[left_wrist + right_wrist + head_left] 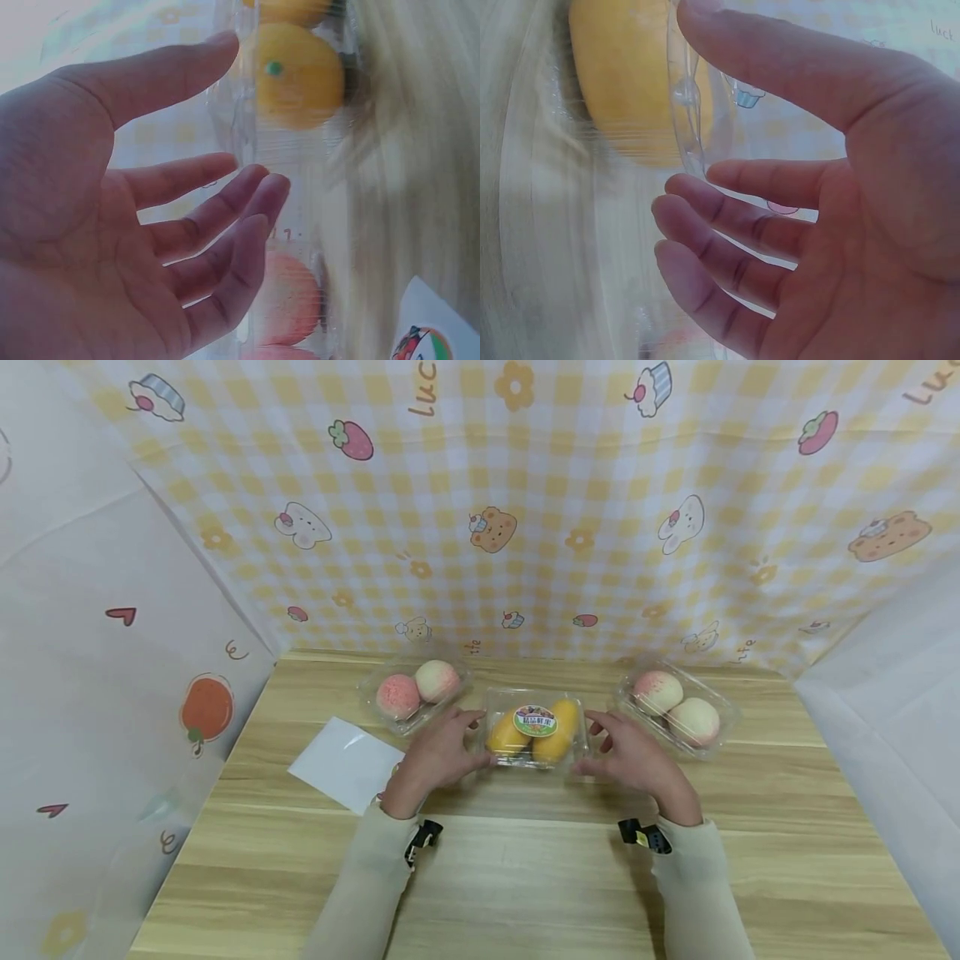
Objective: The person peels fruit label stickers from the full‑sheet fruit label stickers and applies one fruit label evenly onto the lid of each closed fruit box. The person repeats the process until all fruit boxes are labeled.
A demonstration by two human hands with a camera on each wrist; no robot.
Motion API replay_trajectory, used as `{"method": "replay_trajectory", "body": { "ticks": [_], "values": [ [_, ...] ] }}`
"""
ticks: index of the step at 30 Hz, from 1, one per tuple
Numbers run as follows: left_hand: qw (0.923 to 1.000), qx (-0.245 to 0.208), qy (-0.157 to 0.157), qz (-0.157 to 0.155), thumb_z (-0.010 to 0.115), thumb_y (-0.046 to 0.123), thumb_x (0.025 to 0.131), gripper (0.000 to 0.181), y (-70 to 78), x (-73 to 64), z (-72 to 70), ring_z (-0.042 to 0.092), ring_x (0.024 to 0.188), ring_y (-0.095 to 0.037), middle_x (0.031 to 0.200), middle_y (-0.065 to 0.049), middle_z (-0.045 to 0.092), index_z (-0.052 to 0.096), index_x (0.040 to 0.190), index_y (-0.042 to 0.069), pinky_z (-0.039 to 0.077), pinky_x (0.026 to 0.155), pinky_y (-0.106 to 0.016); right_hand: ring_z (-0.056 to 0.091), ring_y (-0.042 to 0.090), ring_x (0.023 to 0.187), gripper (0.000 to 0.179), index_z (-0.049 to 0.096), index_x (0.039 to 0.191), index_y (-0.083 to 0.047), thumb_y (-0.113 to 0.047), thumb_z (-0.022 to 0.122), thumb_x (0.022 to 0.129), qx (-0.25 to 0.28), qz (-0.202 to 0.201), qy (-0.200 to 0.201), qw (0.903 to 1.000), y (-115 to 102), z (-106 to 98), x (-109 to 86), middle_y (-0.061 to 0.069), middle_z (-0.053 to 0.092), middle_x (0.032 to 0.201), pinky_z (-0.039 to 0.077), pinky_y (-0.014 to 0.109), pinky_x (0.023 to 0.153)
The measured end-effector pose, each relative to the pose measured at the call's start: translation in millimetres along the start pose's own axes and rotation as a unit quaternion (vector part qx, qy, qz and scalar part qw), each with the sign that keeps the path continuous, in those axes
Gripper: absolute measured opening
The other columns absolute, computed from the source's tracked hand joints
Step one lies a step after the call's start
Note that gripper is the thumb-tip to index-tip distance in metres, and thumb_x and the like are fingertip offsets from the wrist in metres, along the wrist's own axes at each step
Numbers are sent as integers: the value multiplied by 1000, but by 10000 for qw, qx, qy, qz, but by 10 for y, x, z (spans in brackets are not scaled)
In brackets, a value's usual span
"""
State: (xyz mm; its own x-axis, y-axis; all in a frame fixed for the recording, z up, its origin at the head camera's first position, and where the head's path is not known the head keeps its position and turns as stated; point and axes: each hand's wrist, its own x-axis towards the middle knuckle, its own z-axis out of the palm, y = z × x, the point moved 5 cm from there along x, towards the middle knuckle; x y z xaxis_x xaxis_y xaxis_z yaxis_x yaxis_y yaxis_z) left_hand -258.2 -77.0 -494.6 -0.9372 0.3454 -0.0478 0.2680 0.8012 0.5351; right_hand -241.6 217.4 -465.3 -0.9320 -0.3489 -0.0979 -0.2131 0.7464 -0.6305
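Note:
A clear plastic fruit box (pixel 497 700) stands between my two hands, its lid down over two yellow mangoes (pixel 555 745). An oval printed label (pixel 536 721) lies on the lid. At the box's left end is my left hand (pixel 442 752), its fingers loosely bent and spread from the thumb. My right hand (pixel 630 752) faces it at the right end, fingers apart. In the left wrist view the thumb overlaps the box edge beside a mango (pixel 300 79). Fingertips of the right hand (pixel 780 225) come right at the clear rim (pixel 686 94) in the right wrist view.
Clear boxes with pink-and-cream peaches stand back left (pixel 398 697) and back right (pixel 693 722). A white sheet (pixel 341 764) lies left, partly behind my left hand; a round colourful sticker (pixel 431 346) shows on it. A checked cloth (pixel 450 468) hangs behind the wooden table (pixel 780 843).

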Motion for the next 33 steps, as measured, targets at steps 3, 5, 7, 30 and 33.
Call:
{"method": "replay_trajectory", "body": {
  "ticks": [3, 5, 7, 30, 33],
  "values": [
    [9998, -94, 161, -9, 89, 44, 91, 78, 65, -26, -51, 66, 120, -31, 132, -10, 70, 63, 155, 9, 57, 96, -52, 69, 34, 102, 86, 52, 155, 9, -27, 95, 89, -17, 11, 72, 10000, 3, -9, 3, 21, 67, 126, 59, 47, 82],
    [9996, -131, 244, -35, 89, 41, 92, 75, 143, -60, -105, 67, 119, -30, 131, -11, 71, 64, 153, 7, 57, 96, -51, 69, 34, 101, 85, 53, 155, 10, -26, 94, 90, -29, 23, 122, 9999, 8, -13, 5, 21, 67, 126, 59, 47, 81],
    [9994, -119, 333, -27, 90, 39, 92, 74, 180, -70, -119, 68, 116, -30, 130, -10, 72, 64, 152, 5, 57, 95, -49, 69, 34, 101, 83, 53, 154, 10, -26, 93, 91, -42, 20, 187, 9998, 17, -18, 9, 20, 67, 126, 58, 46, 81],
    [9953, -419, 861, -134, 90, 32, 94, 36, 239, -91, -105, 65, 93, -22, 107, -5, 70, 70, 114, 10, 56, 83, -43, 70, 31, 93, 75, 61, 146, 9, -26, 94, 90, -221, -33, 695, 9973, 84, -14, 42, 19, 69, 121, 57, 43, 75],
    [9954, -385, 858, -170, 91, 33, 94, 32, 239, -98, -108, 63, 89, -20, 97, -3, 69, 68, 102, 12, 54, 78, -40, 70, 31, 93, 70, 64, 142, 8, -26, 95, 89, -151, 18, 762, 9970, 97, -15, 43, 19, 70, 120, 57, 43, 76]
  ]
}}
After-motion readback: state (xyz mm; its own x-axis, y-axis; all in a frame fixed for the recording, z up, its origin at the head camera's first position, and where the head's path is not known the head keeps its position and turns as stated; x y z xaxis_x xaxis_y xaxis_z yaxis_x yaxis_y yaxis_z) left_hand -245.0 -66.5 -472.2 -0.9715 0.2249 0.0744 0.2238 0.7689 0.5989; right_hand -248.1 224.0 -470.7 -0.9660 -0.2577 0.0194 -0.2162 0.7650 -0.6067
